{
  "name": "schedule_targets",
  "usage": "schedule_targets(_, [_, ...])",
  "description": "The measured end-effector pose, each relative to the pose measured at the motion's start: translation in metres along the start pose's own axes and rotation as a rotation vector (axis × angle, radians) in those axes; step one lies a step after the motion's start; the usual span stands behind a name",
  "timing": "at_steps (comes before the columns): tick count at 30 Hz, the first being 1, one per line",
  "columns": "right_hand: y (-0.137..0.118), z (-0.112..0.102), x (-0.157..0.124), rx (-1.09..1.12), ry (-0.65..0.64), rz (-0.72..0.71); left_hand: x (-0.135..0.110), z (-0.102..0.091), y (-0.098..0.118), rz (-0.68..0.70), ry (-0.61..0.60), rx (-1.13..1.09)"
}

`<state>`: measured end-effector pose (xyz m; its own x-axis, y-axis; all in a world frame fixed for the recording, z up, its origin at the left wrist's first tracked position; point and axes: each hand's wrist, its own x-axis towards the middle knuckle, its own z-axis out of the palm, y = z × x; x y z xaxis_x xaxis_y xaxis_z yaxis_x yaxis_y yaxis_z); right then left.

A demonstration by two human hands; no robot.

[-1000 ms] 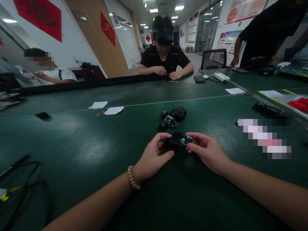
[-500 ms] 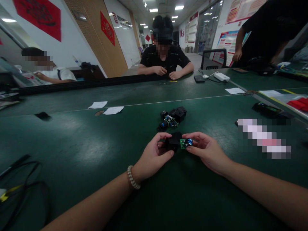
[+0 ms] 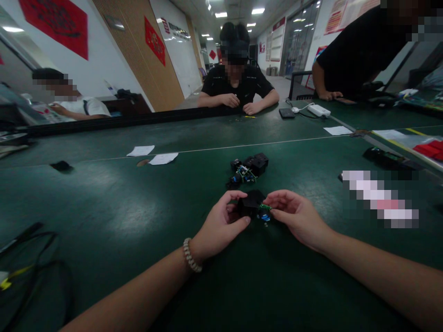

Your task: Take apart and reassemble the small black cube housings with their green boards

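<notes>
My left hand, with a bead bracelet on the wrist, grips a small black plastic housing just above the green table. My right hand pinches a small green circuit board with blue parts on it, held tilted against the right side of the housing. The two hands almost touch. Just beyond them lies a small pile of black housings and circuit boards.
Two white paper slips lie at the left middle. Black cables lie at the near left. A seated person works across the table; another leans in at the far right. White adapter and phone sit far right.
My right hand has turned the circuit board and brought it left against the black housing. The person at the far right has leaned further over the table.
</notes>
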<state>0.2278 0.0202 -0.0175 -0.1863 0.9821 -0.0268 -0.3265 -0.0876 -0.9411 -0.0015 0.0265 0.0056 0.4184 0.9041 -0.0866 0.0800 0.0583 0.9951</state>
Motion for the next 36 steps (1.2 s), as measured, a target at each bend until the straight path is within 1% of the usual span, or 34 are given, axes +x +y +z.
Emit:
schedule_targets(4, [0.0012,-0.0008,0.0002,-0.013,0.017,-0.001,0.0002,-0.001,-0.0029,0.016,0.016,0.025])
schedule_targets(8, [0.0,-0.0012,-0.0003,-0.01,0.034,0.023,0.0005,-0.0012,-0.0038,-0.002,0.001,0.0])
schedule_targets(17, [-0.0025,-0.0003,0.0004,0.14,0.047,0.047,0.0012,0.0004,-0.0011,-0.006,0.014,-0.006])
schedule_targets(23, [-0.0056,0.0008,-0.0011,0.174,0.024,0.065,0.0005,0.0016,0.0005,-0.015,0.017,-0.011])
schedule_targets(30, [-0.0042,0.0012,-0.0023,0.224,-0.012,0.081,0.0017,0.0016,-0.001,0.005,0.01,-0.027])
schedule_targets(36, [-0.0046,0.0009,-0.001,0.242,0.003,0.093,0.0005,0.0009,-0.0021,-0.01,-0.002,-0.016])
